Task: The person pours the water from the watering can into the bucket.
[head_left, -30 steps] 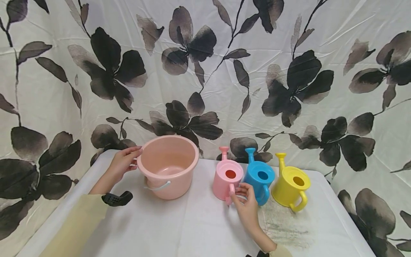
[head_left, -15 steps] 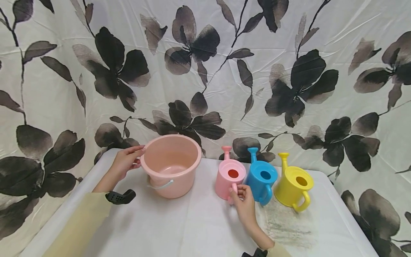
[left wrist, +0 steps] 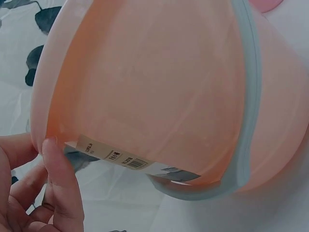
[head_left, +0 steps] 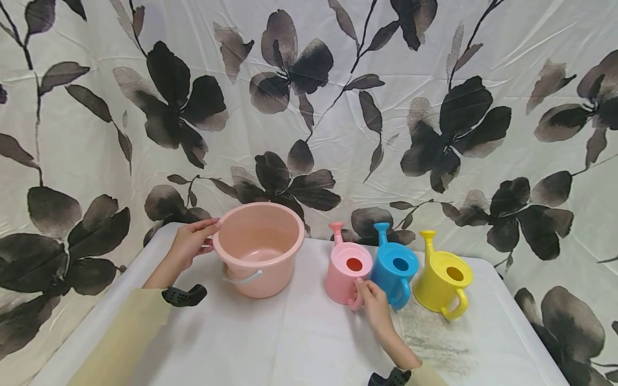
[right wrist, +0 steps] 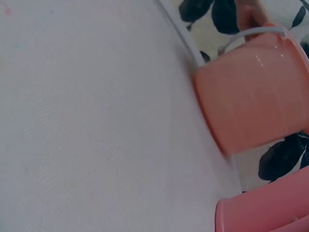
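Plainly, the left hand (head_left: 190, 245) pinches the nine-o'clock rim (head_left: 255, 263) of one pale-pink plastic bucket (head_left: 265, 284). Toward three o'clock, the table (head_left: 289, 343) carries three cylindrical plastic watering cans: pink can (head_left: 338, 284), blue can (head_left: 386, 276), yellow can (head_left: 431, 289). The right hand (head_left: 379, 310) pinches the pink one's five-o'clock handle (head_left: 356, 304), fingers nearly together.

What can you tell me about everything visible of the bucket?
The bucket is pale pink and plastic-looking, with a wide round rim, a grey-blue handle lowered on one side and a barcoded label. It stands upright on the white table, left of the pink can; no contents show inside. The left hand holds its rim.
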Demonstrator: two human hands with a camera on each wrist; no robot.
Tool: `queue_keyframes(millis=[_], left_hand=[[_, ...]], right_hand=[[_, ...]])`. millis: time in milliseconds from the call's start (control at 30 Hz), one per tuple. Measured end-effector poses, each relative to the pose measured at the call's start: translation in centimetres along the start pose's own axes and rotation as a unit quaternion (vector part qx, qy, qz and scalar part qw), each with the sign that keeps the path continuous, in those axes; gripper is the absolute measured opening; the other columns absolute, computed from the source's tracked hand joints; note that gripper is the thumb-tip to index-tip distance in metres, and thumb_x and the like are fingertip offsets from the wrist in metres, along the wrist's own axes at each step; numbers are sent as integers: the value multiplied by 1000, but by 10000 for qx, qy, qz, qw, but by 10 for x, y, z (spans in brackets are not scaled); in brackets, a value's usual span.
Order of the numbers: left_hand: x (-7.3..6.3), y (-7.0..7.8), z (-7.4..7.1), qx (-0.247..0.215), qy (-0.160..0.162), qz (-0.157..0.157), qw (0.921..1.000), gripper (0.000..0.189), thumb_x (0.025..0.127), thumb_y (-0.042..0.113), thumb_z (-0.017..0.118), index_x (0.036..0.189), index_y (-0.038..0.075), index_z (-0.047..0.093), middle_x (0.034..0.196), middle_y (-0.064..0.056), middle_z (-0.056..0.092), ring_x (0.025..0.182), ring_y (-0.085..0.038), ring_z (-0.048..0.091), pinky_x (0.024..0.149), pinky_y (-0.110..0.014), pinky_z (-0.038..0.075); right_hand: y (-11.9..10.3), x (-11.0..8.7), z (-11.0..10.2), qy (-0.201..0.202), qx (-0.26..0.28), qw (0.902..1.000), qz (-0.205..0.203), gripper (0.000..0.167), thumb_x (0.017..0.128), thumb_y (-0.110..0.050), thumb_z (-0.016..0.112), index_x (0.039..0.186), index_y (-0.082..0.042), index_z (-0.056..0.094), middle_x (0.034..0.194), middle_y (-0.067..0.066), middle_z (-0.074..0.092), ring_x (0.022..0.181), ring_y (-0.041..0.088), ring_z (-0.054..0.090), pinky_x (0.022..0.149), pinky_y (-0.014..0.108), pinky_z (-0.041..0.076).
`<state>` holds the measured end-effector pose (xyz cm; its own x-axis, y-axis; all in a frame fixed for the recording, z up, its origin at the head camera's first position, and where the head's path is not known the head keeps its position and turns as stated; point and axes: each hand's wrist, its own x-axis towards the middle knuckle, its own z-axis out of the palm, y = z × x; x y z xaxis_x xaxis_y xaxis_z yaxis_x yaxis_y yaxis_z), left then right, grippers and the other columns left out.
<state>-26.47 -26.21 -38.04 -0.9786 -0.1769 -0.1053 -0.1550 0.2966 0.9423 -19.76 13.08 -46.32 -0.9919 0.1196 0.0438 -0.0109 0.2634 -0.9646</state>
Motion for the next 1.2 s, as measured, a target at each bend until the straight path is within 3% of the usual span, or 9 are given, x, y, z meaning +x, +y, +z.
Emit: queue_keyframes(millis=[200, 333, 500, 600, 800, 1067, 1200], left_hand=[[0, 0, 1, 66, 7, 17, 10000, 60, 97, 40, 52, 144, 5, 42, 127, -19, 54, 68, 2, 57, 66, -14, 55], [-1, 0, 1, 128, -7, 59, 9999, 59, 98, 40, 51, 145, 5, 41, 132, -23, 51, 69, 3, 57, 66, -14, 55], [-1, -1, 1, 156, -2, 77, 9998, 59, 98, 40, 50, 145, 5, 41, 134, -25, 49, 69, 3, 57, 66, -14, 55], [-1, -2, 1, 177, 13, 73, 9998, 59, 98, 40, 50, 145, 5, 40, 136, -25, 49, 70, 3, 57, 67, -13, 55], [-1, -3, 0, 187, 37, 66, 9998, 60, 98, 41, 50, 145, 6, 40, 136, -25, 49, 71, 2, 57, 68, -14, 55], [-1, -2, -1, 223, 46, 83, 9997, 60, 98, 41, 50, 145, 6, 40, 135, -24, 49, 71, 1, 57, 67, -13, 55], [-1, -2, 0, 277, 65, 77, 9996, 59, 98, 41, 49, 145, 6, 41, 137, -25, 48, 71, 0, 56, 67, -13, 55]], right_hand=[[3, 2, -7, -123, 102, 9995, 284, 46, 101, -40, 46, 80, 0, 55, 84, 7, 60, 86, 16, 53, 79, 25, 46], [5, 2, -7, -67, 113, 9993, 352, 46, 98, -44, 50, 81, -2, 55, 81, 5, 58, 83, 16, 54, 77, 24, 47], [9, -2, -2, 9, -45, 10000, -30, 34, 97, -35, 55, 97, -1, 51, 84, 12, 56, 75, 14, 54, 67, 17, 50], [10, -5, 0, -5, -8, 9996, -267, 31, 98, -29, 55, 106, -2, 44, 90, 16, 58, 75, 13, 55, 68, 15, 51], [9, -7, 2, 54, 63, 9992, -399, 32, 99, -29, 54, 111, -4, 38, 88, 20, 62, 72, 12, 58, 69, 15, 53], [6, -3, 1, 38, 179, 9998, -56, 29, 99, -29, 53, 103, -2, 44, 80, 18, 63, 67, 12, 59, 67, 15, 52], [4, 0, -2, -57, 223, 9995, 201, 34, 99, -35, 51, 96, -1, 50, 77, 10, 61, 69, 14, 58, 69, 19, 52]])
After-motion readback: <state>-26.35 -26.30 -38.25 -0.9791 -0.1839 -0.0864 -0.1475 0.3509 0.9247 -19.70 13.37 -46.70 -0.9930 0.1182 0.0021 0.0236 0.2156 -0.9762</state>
